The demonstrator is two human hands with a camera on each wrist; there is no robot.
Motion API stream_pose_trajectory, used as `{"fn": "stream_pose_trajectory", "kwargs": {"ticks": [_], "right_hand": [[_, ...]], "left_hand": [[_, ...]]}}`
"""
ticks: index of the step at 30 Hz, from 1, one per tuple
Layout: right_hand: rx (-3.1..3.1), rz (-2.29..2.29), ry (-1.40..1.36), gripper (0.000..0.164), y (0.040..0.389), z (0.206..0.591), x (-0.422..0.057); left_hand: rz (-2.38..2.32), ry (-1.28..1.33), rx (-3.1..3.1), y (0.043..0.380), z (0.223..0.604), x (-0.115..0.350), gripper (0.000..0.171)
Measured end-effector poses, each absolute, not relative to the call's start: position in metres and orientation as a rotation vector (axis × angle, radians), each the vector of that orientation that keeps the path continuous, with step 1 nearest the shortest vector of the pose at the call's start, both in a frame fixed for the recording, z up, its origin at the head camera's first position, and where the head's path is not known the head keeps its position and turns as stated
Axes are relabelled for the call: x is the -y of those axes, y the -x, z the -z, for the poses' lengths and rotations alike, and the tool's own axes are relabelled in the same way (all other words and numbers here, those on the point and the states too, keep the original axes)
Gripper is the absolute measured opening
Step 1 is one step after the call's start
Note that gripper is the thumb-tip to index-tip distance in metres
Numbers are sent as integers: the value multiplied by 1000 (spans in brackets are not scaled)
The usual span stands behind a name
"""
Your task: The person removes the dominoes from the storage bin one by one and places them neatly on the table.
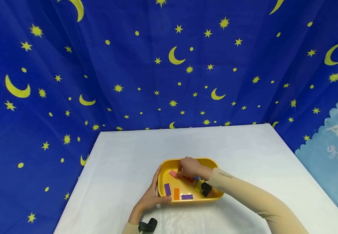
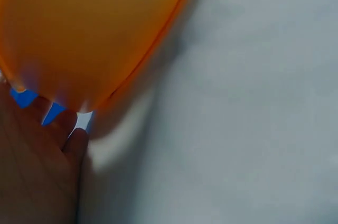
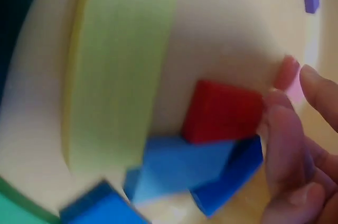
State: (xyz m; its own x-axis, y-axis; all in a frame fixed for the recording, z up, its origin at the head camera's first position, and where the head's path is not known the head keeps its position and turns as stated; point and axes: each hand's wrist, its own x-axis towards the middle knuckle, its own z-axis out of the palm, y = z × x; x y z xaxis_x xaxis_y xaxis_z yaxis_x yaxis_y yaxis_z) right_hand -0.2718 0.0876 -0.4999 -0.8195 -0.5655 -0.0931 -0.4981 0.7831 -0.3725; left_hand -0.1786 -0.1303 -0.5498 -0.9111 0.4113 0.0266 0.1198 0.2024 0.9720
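A yellow tub (image 1: 192, 202) stands on the white table with coloured blocks inside. My left hand (image 1: 149, 196) holds its near left corner, fingers along the outer left wall and thumb at the front rim. In the left wrist view those fingers (image 2: 68, 123) press the tub's outside. My right hand (image 1: 190, 167) reaches into the tub from the right. Its fingertips pinch one end of a pink block (image 1: 173, 174), partly hidden in the right wrist view. Close to these fingers are a red block (image 3: 224, 112) and a blue block (image 3: 182, 163).
Purple blocks (image 1: 187, 197) and an orange block (image 1: 176, 194) lie along the tub's near side. A yellow-green block (image 3: 116, 71) and a green one (image 3: 21, 205) are on its right side. Behind the table (image 1: 122, 156) hangs a blue star-patterned curtain (image 1: 145, 74).
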Motion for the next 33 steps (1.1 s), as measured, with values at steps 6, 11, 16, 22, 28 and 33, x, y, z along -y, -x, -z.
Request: {"fn": "stream_pose_trajectory", "kwargs": {"ticks": [6,11,16,22,28,33], "right_hand": [[-2888,498,878,29,269,507,-86],[-2840,532,791,29,268,508,-82],[-2796,593,696,28,267,509,-79],[-2718,706,590,27,264,512,-74],[-2678,713,542,24,260,513,-71],[-2690,712,577,24,257,516,-74]], "left_hand": [[-1861,-504,-2216,183,565,131,114],[-1878,-490,-2216,183,565,131,115],[-1887,-486,-2210,184,565,131,114],[-1883,-487,-2212,184,567,132,113],[-1885,-470,-2207,182,568,132,115],[-1881,-469,-2201,182,568,130,117]]}}
